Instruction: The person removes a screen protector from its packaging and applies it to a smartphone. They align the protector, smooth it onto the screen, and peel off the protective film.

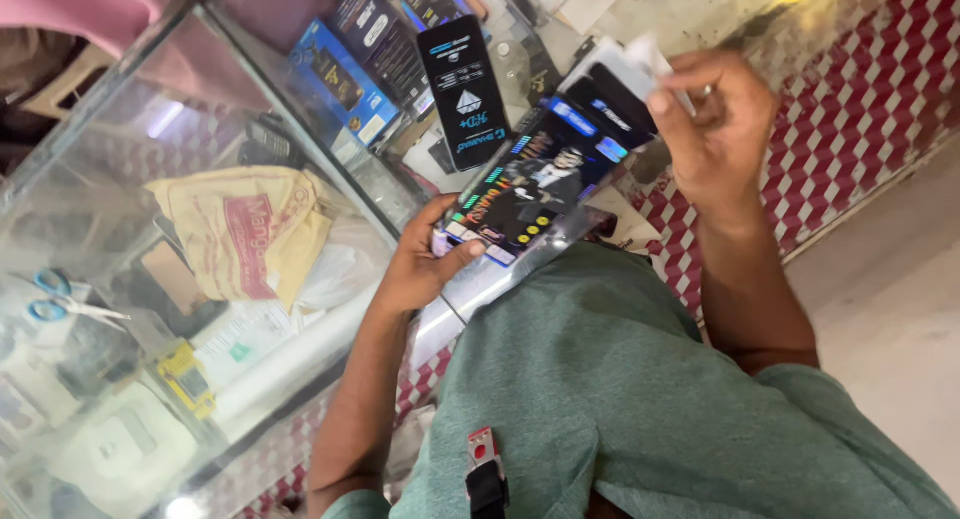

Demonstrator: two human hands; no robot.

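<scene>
My left hand (420, 264) grips the lower end of a flat, dark printed packet (530, 184) — thumb lying across its front near the bottom edge, the other fingers curled behind it, so the grip is pressed together on the packet. The packet slants up and to the right, just above the edge of the glass counter (130, 159) and in front of my green shirt (620, 379).

My right hand (715, 129) is at the packet's upper end. Its fingers are bunched together and pinch a white sheet or flap (640, 59) that sticks out of the top of the packet; a dark inner piece (620, 97) shows just beneath that white part. Whether the white piece is a card or film I cannot tell.

Beside the packet, to its left, a tall black box (463, 89) with pale printing stands tilted on the counter, with a blue box (340, 79) and more dark boxes behind it. Under the glass lie a crumpled beige bag (250, 229), blue-handled scissors (60, 299) and a small yellow gadget (185, 377). A red-and-white chequered surface (850, 129) runs off to the right — well apart from both hands. A small red-and-black clip (485, 469) hangs at my chest.
</scene>
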